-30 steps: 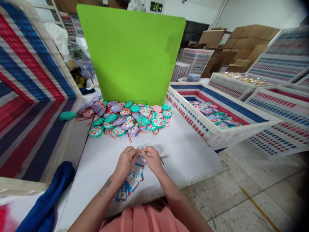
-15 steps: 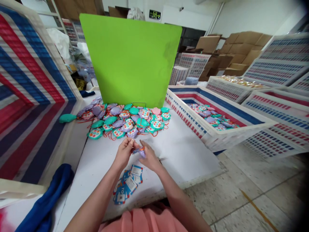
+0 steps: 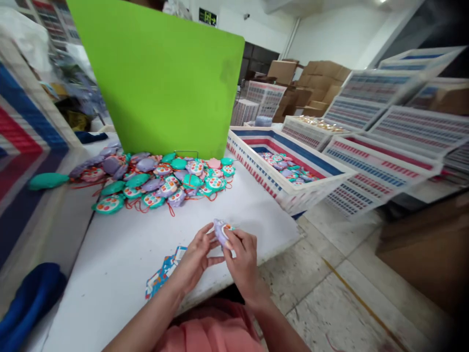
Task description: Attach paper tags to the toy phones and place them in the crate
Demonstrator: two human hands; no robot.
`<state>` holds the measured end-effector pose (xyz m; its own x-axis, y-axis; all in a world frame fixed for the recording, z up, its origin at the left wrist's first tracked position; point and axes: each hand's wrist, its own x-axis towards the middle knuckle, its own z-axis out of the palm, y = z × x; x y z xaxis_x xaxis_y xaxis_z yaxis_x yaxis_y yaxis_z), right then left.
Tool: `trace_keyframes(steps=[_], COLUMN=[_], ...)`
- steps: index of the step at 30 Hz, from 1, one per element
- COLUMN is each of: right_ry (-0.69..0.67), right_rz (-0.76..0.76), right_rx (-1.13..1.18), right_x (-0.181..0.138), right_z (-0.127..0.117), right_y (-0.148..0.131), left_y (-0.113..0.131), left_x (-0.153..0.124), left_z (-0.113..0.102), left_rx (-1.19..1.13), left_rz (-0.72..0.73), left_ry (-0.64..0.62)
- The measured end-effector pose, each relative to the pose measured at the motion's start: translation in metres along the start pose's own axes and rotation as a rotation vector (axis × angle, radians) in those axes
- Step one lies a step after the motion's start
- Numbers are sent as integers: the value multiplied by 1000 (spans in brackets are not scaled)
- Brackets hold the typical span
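A small purple toy (image 3: 220, 233) with a white face and orange dots is held up over the near part of the table. My right hand (image 3: 244, 254) grips it between thumb and fingers. At its left side is my left hand (image 3: 200, 254), fingers apart, the tips close to the toy; whether they touch it I cannot tell. Beneath my left forearm lie blue and white printed cards (image 3: 161, 277), partly hidden. Beyond the hands spreads a pile of purple, teal and pink toys (image 3: 170, 187) with red cords.
A green panel (image 3: 164, 83) stands behind the pile. To the right is a white crate (image 3: 293, 193) with striped lining and more toys inside. Stacked crates (image 3: 381, 168) stand farther right. Blue cloth (image 3: 31, 298) lies at the left, beside a striped-lined crate (image 3: 22, 117).
My view has swung right. The toy is raised and turned, now in my right hand with its face showing. My left hand's fingers have gone from a pinch to spread.
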<state>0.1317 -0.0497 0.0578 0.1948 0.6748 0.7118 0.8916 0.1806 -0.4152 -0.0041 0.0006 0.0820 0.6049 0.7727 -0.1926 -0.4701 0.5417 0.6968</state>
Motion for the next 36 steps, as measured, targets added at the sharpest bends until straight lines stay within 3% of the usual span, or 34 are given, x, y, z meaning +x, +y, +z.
trace_keyframes(steps=[4, 6, 10, 14, 17, 23, 28, 32, 36], right_ry=[-185, -215, -88, -245, -276, -347, -347, -293, -271], right_rz=[-46, 16, 394, 846, 994, 959, 876, 899, 917], right_rx=[42, 126, 304, 815, 998, 917, 586, 517, 580], right_x=[-41, -59, -79, -89, -98, -106, -125, -156, -170], right_z=[-27, -38, -51, -45, -38, -43, -34, -25, -32], right_y=[-4, -2, 6, 8, 6, 5, 3, 8, 30], left_y=[-35, -46, -60, -72, -81, -93, -116, -139, -148], left_x=[-5, -8, -21, -36, -45, -54, -54, -52, -52], left_z=[8, 4, -6, -11, -15, -22, -36, -46, -38], left_rx=[42, 45, 114, 241, 310, 496, 770, 827, 617], left_rz=[-58, -108, -207, -238, -246, -241, 5, -53, -247], left_ry=[-5, 2, -59, -117, -125, -114, -110, -149, -146])
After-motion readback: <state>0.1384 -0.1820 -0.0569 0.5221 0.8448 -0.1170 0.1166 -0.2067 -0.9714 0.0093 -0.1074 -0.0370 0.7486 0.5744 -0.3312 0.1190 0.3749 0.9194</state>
